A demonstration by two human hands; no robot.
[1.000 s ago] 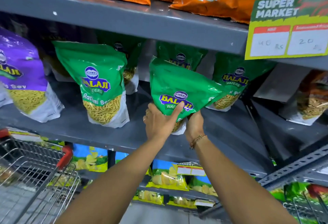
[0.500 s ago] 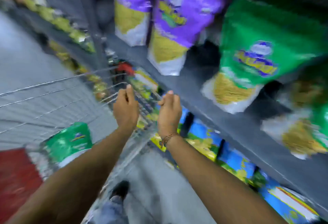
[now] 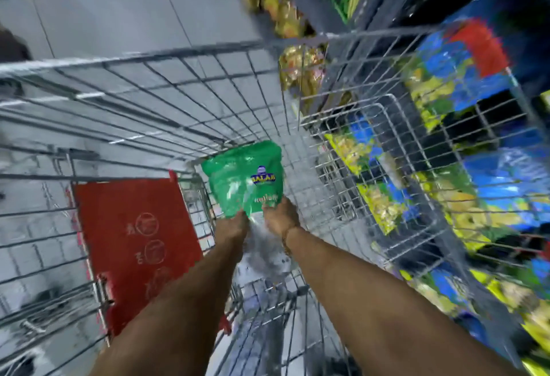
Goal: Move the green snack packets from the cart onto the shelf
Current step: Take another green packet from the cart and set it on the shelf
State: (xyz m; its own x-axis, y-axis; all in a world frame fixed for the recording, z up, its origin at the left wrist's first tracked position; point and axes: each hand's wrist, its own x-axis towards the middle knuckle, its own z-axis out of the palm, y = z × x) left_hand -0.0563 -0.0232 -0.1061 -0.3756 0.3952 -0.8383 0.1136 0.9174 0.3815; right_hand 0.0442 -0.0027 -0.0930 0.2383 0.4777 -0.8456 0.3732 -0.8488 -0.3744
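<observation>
Both hands, left (image 3: 233,225) and right (image 3: 279,216), pinching low on a light, crinkly, slippery green snack packet (image 3: 245,177) at frame centre in the cart (image 3: 178,57).

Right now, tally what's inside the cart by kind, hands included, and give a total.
Green packet: 1
Red flap: 1
Hands: 2, left and right, both on the packet's lower edge
Total: 4
The cart shows no other packet; blur may hide small things.
</observation>
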